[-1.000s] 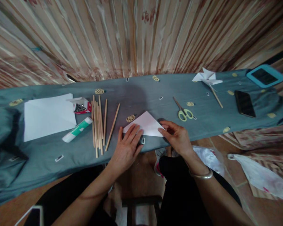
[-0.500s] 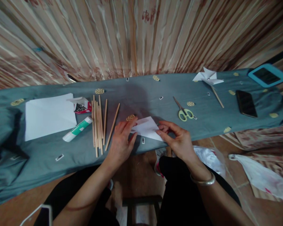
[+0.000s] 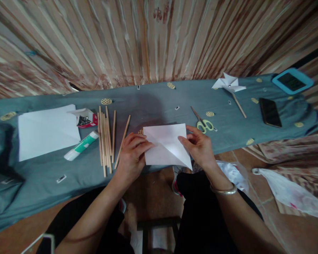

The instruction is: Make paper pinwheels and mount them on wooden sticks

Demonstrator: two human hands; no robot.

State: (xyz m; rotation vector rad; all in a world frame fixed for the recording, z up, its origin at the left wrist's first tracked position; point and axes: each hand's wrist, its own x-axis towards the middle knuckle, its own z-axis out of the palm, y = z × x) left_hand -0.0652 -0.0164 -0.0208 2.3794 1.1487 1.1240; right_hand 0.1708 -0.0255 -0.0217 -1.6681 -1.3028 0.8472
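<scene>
A square sheet of white paper (image 3: 166,146), opened out with a diagonal crease across it, is held at the table's near edge. My left hand (image 3: 134,150) pinches its left side between thumb and fingers. On the opposite side my right hand (image 3: 198,144) grips the right edge, thumb on top and fingers behind. Several wooden sticks (image 3: 106,137) lie just left of my left hand. Scissors (image 3: 203,123) with green handles rest beyond my right hand. Farther right lies a white paper pinwheel (image 3: 230,84) on a stick.
On the left are a stack of white paper (image 3: 47,134), a red-and-white box (image 3: 86,120) of small metal pins and a green-and-white glue stick (image 3: 82,145). A black phone (image 3: 270,112) and a blue-framed device (image 3: 293,82) lie at the right end of the cloth-covered table (image 3: 159,102).
The paper has gone from folded into a triangle to opened into a square, raised between both hands. The camera view has shifted slightly to the right.
</scene>
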